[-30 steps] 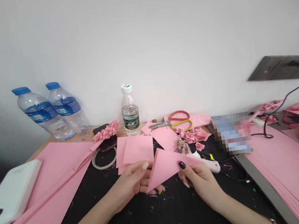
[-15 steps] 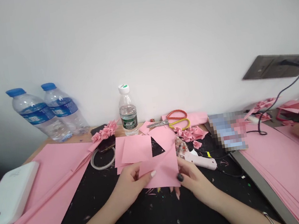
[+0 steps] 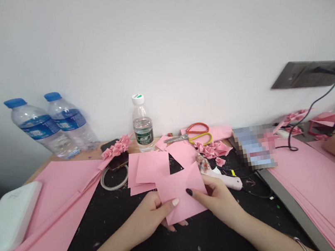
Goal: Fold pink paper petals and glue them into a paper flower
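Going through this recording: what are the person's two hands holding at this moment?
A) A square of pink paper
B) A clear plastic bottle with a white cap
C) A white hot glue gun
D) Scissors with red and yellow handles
A. The left hand and right hand hold the edges of the pink paper square, while the red-and-yellow-handled scissors lie farther off on the table.

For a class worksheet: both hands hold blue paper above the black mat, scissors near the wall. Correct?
No: the paper is pink, not blue, in the head view. The left hand and right hand hold it above the black mat, scissors near the wall.
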A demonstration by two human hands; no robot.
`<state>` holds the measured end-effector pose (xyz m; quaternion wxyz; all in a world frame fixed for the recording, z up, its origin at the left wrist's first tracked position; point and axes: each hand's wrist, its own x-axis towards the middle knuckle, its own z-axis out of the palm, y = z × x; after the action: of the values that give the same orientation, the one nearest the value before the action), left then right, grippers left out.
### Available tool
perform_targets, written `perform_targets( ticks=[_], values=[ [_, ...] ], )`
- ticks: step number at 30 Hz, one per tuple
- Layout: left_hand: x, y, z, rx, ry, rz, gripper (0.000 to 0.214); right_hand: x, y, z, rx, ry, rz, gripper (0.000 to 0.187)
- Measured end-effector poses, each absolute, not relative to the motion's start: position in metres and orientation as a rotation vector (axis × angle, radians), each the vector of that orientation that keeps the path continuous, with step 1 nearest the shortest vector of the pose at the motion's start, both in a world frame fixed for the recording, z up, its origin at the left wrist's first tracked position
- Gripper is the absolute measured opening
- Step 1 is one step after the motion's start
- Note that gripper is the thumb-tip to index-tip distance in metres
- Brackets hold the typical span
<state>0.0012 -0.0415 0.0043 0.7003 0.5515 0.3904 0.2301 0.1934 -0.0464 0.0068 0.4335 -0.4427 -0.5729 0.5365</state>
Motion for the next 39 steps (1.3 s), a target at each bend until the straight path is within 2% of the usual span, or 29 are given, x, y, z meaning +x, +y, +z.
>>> perform_targets(
  ticks=[8, 13, 16, 19, 22, 27, 34, 39],
  values=[
    [0.006, -0.048, 0.003, 1.153, 0.814, 0.434, 0.033, 0.192, -0.051, 0.006, -1.187, -1.365, 1.336, 0.013],
    [0.006, -0.045, 0.0, 1.052, 0.718, 0.401, 0.03, 0.193, -0.053, 0.005, -1.266, -1.489, 1.09, 0.013],
    [0.005, -0.045, 0.0, 1.014, 0.69, 0.384, 0.027, 0.196, -0.054, 0.004, -1.239, -1.675, 0.844, 0.02],
    [0.004, -0.044, 0.002, 0.969, 0.681, 0.404, 0.025, 0.2, -0.055, 0.003, -1.06, -1.902, 0.636, 0.036],
    [0.003, -0.044, 0.003, 0.905, 0.652, 0.445, 0.026, 0.203, -0.054, 0.001, -0.922, -2.086, 0.522, 0.048],
    [0.0, -0.043, 0.003, 0.754, 0.602, 0.522, 0.028, 0.205, -0.05, -0.002, -0.931, -2.287, 0.351, 0.058],
    [0.001, -0.043, 0.002, 0.694, 0.594, 0.55, 0.024, 0.205, -0.049, -0.003, -0.924, -2.374, 0.197, 0.062],
    [0.0, -0.044, 0.001, 0.808, 0.589, 0.512, 0.021, 0.203, -0.05, -0.002, -0.92, -2.447, 0.184, 0.055]
  ],
)
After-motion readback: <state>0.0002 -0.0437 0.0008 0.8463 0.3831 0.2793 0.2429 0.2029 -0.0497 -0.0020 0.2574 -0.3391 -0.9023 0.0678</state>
